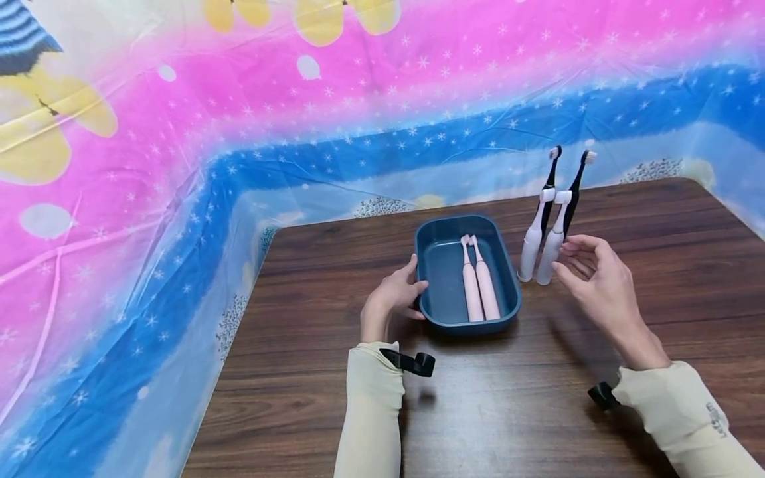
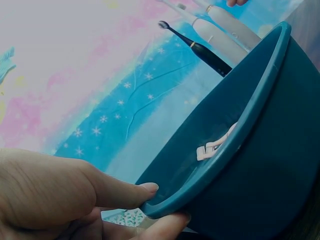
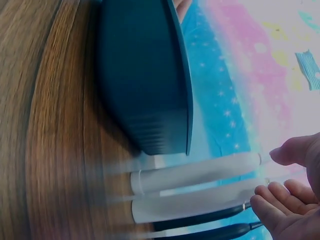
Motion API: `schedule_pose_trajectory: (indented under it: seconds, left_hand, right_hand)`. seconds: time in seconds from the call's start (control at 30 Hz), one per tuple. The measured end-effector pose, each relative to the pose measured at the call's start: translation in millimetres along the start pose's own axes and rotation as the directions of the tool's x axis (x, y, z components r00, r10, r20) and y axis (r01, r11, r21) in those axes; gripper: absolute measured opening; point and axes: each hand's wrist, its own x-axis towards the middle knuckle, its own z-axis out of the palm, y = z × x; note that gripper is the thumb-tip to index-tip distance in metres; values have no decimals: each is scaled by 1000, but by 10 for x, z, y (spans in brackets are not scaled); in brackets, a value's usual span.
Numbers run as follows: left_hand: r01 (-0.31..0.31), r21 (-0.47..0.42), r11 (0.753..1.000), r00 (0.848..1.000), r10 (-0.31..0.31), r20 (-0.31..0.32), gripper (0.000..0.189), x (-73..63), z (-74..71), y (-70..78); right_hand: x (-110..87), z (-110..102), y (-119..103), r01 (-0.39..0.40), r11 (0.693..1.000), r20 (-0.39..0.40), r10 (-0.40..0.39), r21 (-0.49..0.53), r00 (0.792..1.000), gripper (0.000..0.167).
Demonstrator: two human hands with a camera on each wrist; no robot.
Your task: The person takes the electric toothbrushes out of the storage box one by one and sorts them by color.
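My left hand [image 1: 394,292] grips the left rim of a dark blue plastic bin [image 1: 439,292], thumb over the rim and fingers outside. Inside, two pink electric toothbrushes [image 1: 480,292] lie side by side toward the right wall. Two white electric toothbrushes [image 1: 550,255] stand upright on the table just right of the bin, with two black electric toothbrushes [image 1: 576,182] upright behind them. My right hand [image 1: 600,282] is beside the nearer white one, thumb and fingers spread apart around a gap. In the right wrist view, the fingertips [image 3: 261,191] are close to the white handles' upper ends.
Everything stands on a dark wood-grain table [image 1: 311,392]. A pink and blue patterned cloth [image 1: 370,119] hangs behind its far edge and along the left side. Black camera straps [image 1: 412,363] sit at both wrists, over light sleeves.
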Motion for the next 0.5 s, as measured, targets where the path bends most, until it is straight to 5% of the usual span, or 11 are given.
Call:
schedule_pose_trajectory:
  seconds: [0.5]
  left_hand:
    - [-11,5,1000,1000,11,-4,66,-7,3,-18]
  right_hand:
    - [15,180,-156,65,998,23,-65,7,998,43]
